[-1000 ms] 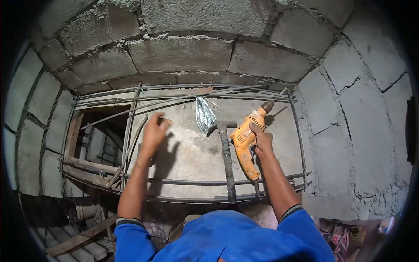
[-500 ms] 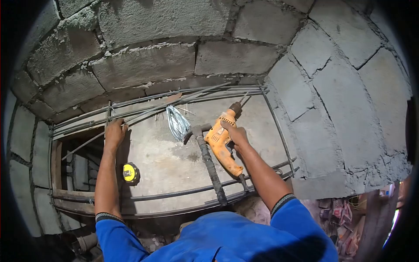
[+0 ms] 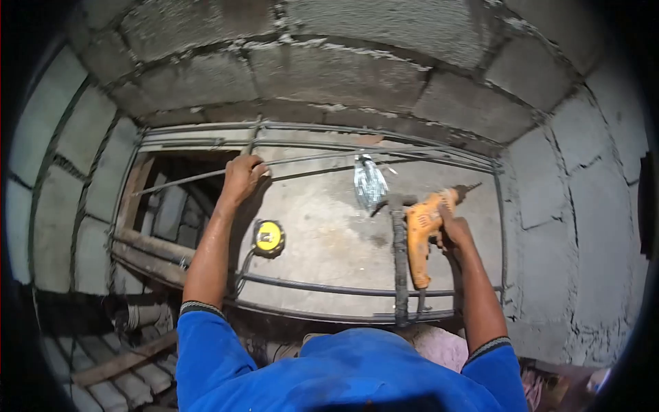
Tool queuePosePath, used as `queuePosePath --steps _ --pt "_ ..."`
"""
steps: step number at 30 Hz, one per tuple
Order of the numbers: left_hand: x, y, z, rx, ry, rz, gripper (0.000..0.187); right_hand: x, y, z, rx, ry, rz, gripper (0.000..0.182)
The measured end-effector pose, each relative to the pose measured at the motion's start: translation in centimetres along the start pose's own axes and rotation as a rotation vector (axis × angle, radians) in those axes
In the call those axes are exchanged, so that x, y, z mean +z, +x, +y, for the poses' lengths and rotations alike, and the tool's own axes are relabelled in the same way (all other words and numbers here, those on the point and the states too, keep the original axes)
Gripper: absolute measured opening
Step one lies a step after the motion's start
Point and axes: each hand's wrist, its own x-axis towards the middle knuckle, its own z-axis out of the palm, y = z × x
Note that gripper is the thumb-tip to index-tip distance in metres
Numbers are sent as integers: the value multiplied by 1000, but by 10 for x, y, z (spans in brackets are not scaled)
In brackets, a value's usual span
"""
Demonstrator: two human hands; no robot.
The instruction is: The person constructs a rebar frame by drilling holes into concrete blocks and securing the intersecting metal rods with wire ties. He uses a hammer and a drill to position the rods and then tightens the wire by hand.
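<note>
Orange power drill (image 3: pixel 421 233) lying on a concrete slab (image 3: pixel 329 233), bit pointing up and to the right toward the block wall (image 3: pixel 357 75). The right hand (image 3: pixel 454 230) wraps its grip closed around the drill body. The left hand (image 3: pixel 241 177) closes its grip on a thin steel bar (image 3: pixel 206 180) of the rebar frame (image 3: pixel 343 290) bordering the slab. A T-shaped rebar tool (image 3: pixel 399 261) lies just beside the drill, a coil of tie wire (image 3: pixel 368 182) above it, and a yellow tape measure (image 3: pixel 268 237) rests near the left forearm.
</note>
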Motion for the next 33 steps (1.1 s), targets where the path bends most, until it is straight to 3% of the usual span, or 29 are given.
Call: queuePosePath --steps 3,5,10,13,15,18,19,26,33 --pt "-34 -17 8 -20 -7 26 24 -6 12 16 -3 -115 22 73" --pt "-62 -28 8 -60 -23 25 24 -10 25 31 -195 -590 175 77" --pt "-127 -53 -8 -123 -50 54 27 -12 -2 20 -464 -477 278 67" --pt "-160 -71 0 -111 -23 82 24 -19 -18 12 -414 -362 295 54" --pt "-171 -84 3 -164 -52 97 22 -22 -17 16 -599 -301 309 35" --pt "-188 -100 14 -211 -80 126 21 -11 -49 -3 -635 -336 373 37" --pt "-192 -105 16 -212 -68 125 22 -4 -68 -16 -548 -261 350 33" --pt "-208 -154 40 -306 28 164 17 -7 -66 0 -694 -204 321 32" --pt "-240 -190 90 -326 150 126 19 -49 -62 36 -643 -110 249 31"
